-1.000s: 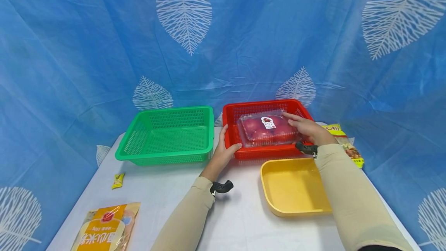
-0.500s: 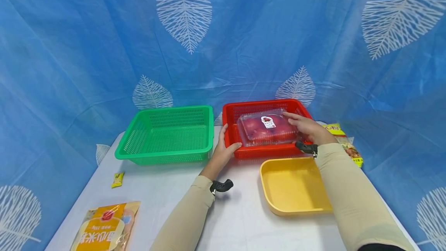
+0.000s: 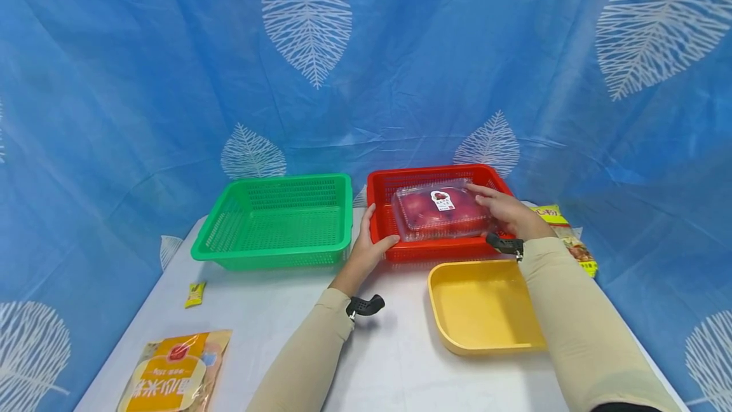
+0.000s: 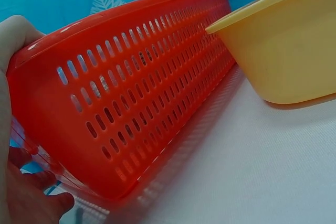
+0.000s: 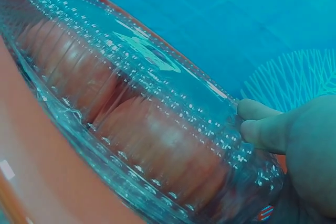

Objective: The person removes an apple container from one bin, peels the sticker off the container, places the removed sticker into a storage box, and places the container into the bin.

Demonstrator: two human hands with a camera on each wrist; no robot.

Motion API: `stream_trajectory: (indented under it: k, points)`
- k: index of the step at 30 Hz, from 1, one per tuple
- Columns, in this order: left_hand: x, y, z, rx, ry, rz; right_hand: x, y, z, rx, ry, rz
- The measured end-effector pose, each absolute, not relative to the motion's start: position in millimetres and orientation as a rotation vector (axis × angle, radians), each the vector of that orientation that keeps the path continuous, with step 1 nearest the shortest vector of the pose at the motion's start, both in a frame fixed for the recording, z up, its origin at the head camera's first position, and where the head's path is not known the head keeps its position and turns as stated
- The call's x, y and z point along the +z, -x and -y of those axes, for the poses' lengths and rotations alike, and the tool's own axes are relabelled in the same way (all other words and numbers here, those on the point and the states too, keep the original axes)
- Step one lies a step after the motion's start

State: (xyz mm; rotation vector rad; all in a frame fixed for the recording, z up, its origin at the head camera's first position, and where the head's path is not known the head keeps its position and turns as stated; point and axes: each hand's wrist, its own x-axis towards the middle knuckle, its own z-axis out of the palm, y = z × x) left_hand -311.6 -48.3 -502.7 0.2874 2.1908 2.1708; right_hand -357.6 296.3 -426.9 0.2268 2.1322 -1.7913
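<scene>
A clear plastic box of round red fruit (image 3: 423,215), with a white label on its lid, lies in the red basket (image 3: 440,250). My right hand (image 3: 511,213) grips the right end of the box, two fingertips bent over the lid's edge in the right wrist view; its other fingers are mostly hidden there. My left hand (image 3: 366,253) is at the basket's front left corner. Its thumb lies over the rim and its fingers extend along the outside of the left wall. In the left wrist view, the lower fingertips (image 4: 64,202) show beside that wall, below the rim.
Left of the red basket stands a green basket (image 3: 277,251). A yellow tub (image 3: 480,310) sits in front, under the right forearm. A small yellow packet (image 3: 195,294) and an orange snack bag (image 3: 171,374) lie at left. Another yellow bag (image 3: 572,243) lies at right.
</scene>
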Motion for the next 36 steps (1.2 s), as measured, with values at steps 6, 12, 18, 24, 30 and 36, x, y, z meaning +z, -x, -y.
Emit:
stream_trajectory:
  k: [6, 12, 18, 24, 30, 36]
  points:
    - [-502.3, 312.3, 48.1, 2.170, -0.278, -2.200, -426.7, 358.0, -296.8, -1.797, -0.253, -2.144]
    - [-502.8, 310.8, 48.3, 2.169, -0.280, -2.199, -427.7, 356.8, -297.0, -1.827, -0.296, -2.130]
    - [-503.2, 310.6, 48.6, 2.174, -0.289, -2.188, -429.4, 357.3, -296.4, -1.846, -0.290, -2.135]
    - [-500.2, 311.1, 48.5, 2.153, -0.257, -2.197, -428.1, 357.3, -296.1, -1.862, -0.282, -2.127]
    - [-500.2, 311.6, 48.7, 2.171, -0.264, -2.185, -426.3, 357.0, -296.0, -1.872, -0.276, -2.115]
    - [-500.1, 311.8, 49.6, 2.168, -0.276, -2.176, -421.3, 356.1, -295.3, -1.854, -0.270, -2.136]
